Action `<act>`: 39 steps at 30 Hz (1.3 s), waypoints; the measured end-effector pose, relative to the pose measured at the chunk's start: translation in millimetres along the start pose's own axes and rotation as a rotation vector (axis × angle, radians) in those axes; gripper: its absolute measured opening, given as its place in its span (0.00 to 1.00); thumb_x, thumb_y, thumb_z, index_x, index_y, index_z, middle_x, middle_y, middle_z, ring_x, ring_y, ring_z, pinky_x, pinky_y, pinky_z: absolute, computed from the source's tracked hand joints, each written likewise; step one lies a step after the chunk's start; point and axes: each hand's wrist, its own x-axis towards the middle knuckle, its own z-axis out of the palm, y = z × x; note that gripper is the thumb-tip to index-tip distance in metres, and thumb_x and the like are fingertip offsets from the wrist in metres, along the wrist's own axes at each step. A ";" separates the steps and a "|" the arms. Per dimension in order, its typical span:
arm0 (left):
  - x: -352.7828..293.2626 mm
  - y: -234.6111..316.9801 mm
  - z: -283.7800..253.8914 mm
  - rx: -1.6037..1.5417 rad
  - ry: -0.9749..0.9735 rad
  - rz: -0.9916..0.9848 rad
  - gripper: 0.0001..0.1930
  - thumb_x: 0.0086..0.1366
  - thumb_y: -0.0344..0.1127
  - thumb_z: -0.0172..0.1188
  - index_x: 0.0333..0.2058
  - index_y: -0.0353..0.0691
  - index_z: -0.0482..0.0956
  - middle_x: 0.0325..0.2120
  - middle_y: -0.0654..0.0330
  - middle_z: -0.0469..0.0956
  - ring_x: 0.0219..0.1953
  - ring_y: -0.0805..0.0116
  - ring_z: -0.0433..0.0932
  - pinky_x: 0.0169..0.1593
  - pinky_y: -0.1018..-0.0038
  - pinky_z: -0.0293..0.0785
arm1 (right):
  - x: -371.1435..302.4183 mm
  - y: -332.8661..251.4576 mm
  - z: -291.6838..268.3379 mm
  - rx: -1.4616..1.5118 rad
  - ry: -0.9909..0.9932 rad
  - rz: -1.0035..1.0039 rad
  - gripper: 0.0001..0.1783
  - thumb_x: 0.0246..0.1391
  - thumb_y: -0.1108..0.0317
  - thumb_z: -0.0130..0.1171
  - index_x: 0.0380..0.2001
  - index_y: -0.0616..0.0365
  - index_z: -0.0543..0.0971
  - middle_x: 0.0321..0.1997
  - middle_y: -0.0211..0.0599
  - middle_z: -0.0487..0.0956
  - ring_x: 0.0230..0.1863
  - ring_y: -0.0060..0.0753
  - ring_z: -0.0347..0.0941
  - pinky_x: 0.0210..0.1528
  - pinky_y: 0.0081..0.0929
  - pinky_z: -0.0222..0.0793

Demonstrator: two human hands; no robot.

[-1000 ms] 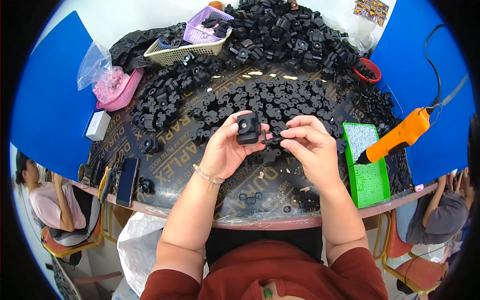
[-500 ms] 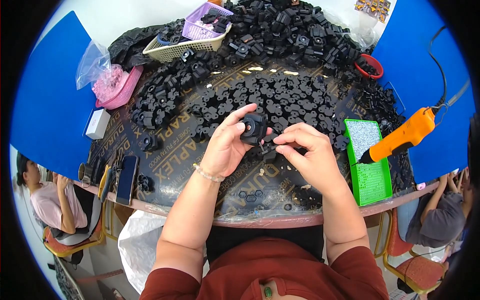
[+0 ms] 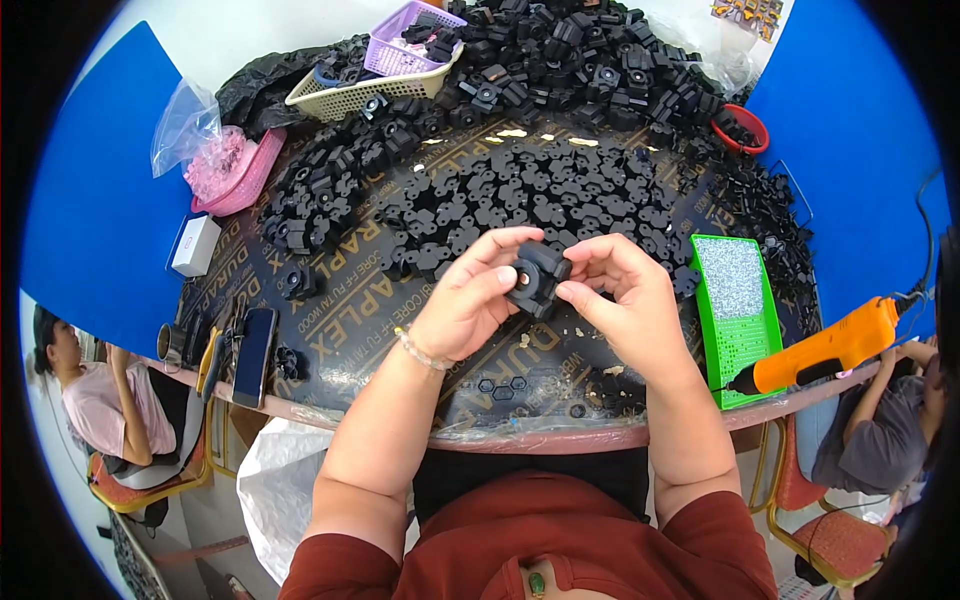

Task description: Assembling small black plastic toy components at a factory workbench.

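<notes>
Between both hands, above the near middle of the table, is a black plastic housing (image 3: 533,283) with a round hole and a copper-coloured centre. My left hand (image 3: 470,298) grips its left side, thumb on the face near the hole. On the right side, the thumb and fingers of my right hand (image 3: 616,292) pinch a small black plastic piece (image 3: 562,270) against the housing. Just beyond the hands lies a spread of flat black plastic plates (image 3: 540,190). An orange electric screwdriver (image 3: 825,348) hangs from its cable to the right, above a green tray (image 3: 745,330) of small metal screws.
Black housings (image 3: 590,60) are heaped at the back. A cream basket (image 3: 370,98), a purple basket (image 3: 405,40), a pink basket (image 3: 245,180) and a red bowl (image 3: 757,130) stand around the table. Pliers (image 3: 210,362) and a phone (image 3: 256,355) lie left. Other people sit on both sides.
My right hand has brought the small black piece up against the housing, which has turned and shifted slightly right. The hanging screwdriver has swung right and nearer.
</notes>
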 end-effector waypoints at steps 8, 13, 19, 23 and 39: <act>-2.9 4.7 5.8 0.139 -0.015 -0.094 0.38 0.65 0.30 0.64 0.69 0.43 0.53 0.49 0.56 0.73 0.52 0.68 0.73 0.60 0.70 0.69 | 4.4 -13.1 -15.5 -0.355 -0.364 -0.194 0.37 0.44 0.80 0.66 0.62 0.57 0.72 0.57 0.38 0.74 0.37 0.28 0.73 0.43 0.25 0.73; -10.9 52.5 12.3 0.678 0.156 -0.038 0.33 0.66 0.36 0.63 0.67 0.41 0.59 0.58 0.50 0.71 0.63 0.57 0.68 0.65 0.62 0.66 | -8.6 -35.6 -30.2 -0.707 -0.238 -0.195 0.30 0.44 0.80 0.65 0.54 0.56 0.74 0.50 0.40 0.73 0.39 0.39 0.76 0.41 0.29 0.74; -68.7 137.4 -87.6 1.730 0.771 0.297 0.18 0.64 0.31 0.57 0.53 0.36 0.75 0.51 0.46 0.75 0.56 0.51 0.73 0.60 0.65 0.68 | -36.8 11.1 -40.4 -0.972 -0.346 -0.267 0.24 0.45 0.80 0.64 0.48 0.57 0.75 0.50 0.42 0.70 0.47 0.47 0.75 0.45 0.36 0.74; -132.2 157.7 -154.2 1.988 0.975 -0.061 0.20 0.61 0.36 0.60 0.51 0.38 0.77 0.50 0.45 0.76 0.55 0.47 0.73 0.59 0.60 0.68 | -46.1 29.5 -40.8 -1.130 -0.377 -0.258 0.19 0.52 0.76 0.56 0.49 0.56 0.75 0.51 0.44 0.70 0.51 0.48 0.74 0.48 0.39 0.74; -78.9 105.0 -46.9 0.540 0.573 0.111 0.14 0.62 0.32 0.65 0.45 0.38 0.74 0.42 0.58 0.80 0.43 0.71 0.79 0.46 0.76 0.75 | -45.7 -5.1 -40.4 -1.019 -0.493 -0.013 0.12 0.50 0.65 0.67 0.36 0.58 0.78 0.35 0.43 0.78 0.39 0.52 0.77 0.43 0.43 0.73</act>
